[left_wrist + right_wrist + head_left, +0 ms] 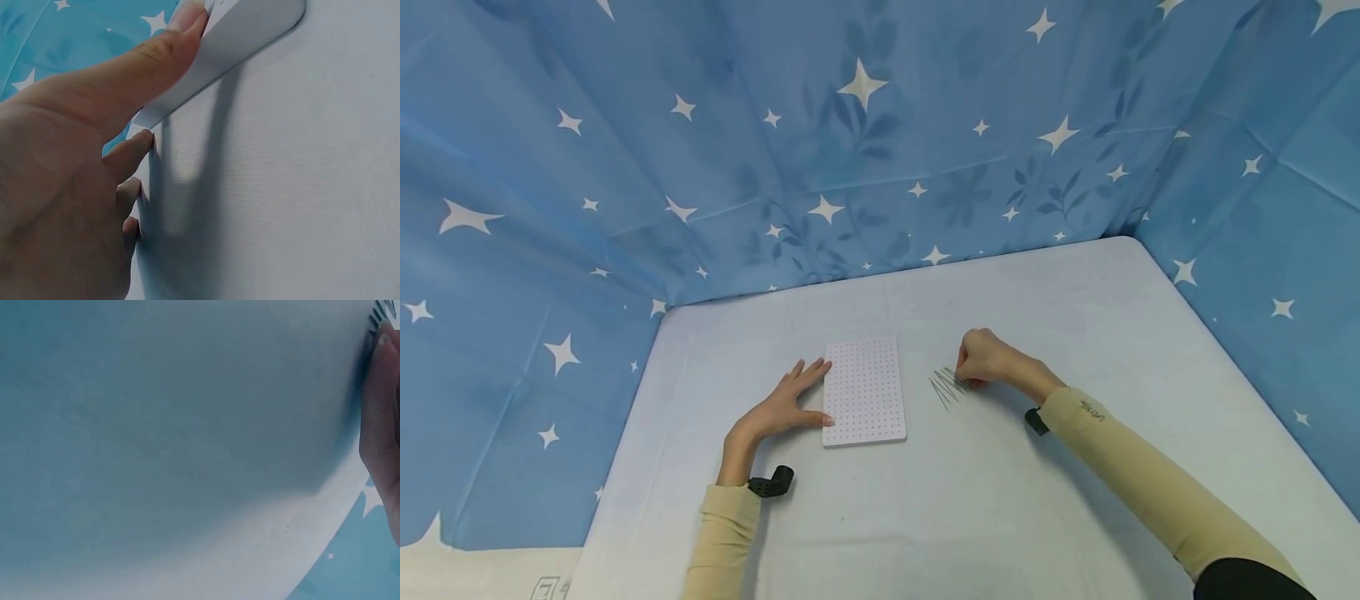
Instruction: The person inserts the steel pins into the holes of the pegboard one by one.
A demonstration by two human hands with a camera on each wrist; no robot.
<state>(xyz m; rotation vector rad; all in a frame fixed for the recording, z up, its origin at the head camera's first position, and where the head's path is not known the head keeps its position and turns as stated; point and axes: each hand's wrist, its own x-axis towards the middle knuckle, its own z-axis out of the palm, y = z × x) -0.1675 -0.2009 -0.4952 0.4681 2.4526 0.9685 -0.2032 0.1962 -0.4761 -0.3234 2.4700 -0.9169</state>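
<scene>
A white pegboard (865,392) with rows of small holes lies flat on the table. My left hand (784,408) has its thumb and fingers spread, touching the board's left edge. In the left wrist view, the thumb (169,53) presses on the side of the board (206,62). Right of the board lie several thin dark sticks (940,393), fanned out. Over their right end, my right hand (985,358) has curled fingers and pinches at the sticks; how many it holds is hidden. The right wrist view shows only part of this hand (381,406) beside stick ends (377,314).
A white-covered table (925,517) carries everything. Blue curtains (820,158) with white stars hang behind it and along the sides. Dark wrist cameras sit on both wrists, over beige sleeves (1157,475).
</scene>
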